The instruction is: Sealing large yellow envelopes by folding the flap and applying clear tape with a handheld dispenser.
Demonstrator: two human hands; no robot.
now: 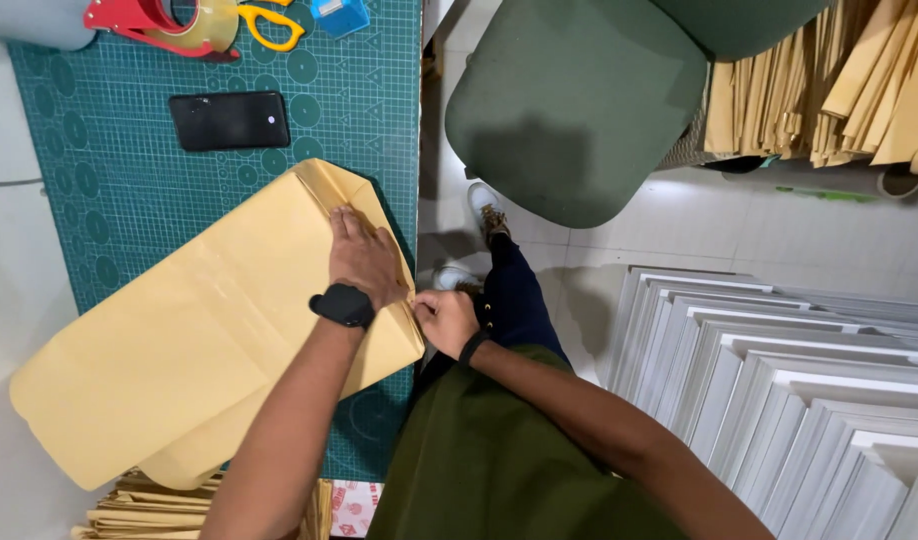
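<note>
A large yellow-brown paper sheet (pixel 169 340) lies folded across the green cutting mat (pixel 129 190). My left hand (pixel 364 258), with a black watch on the wrist, presses flat on the folded right edge of the paper. At the table's edge my right hand (pixel 444 320) pinches the paper's fold near its lower right corner. The paper's far corner is folded into a triangle.
A black phone (pixel 229 120) lies on the mat. Behind it are a red tape dispenser (pixel 159 25), yellow scissors (pixel 271 25) and a blue box (pixel 341 15). A green chair (pixel 579 100) stands right, white frames (pixel 799 400) lower right, stacked paper (pixel 839 80) upper right and more paper (pixel 159 505) below.
</note>
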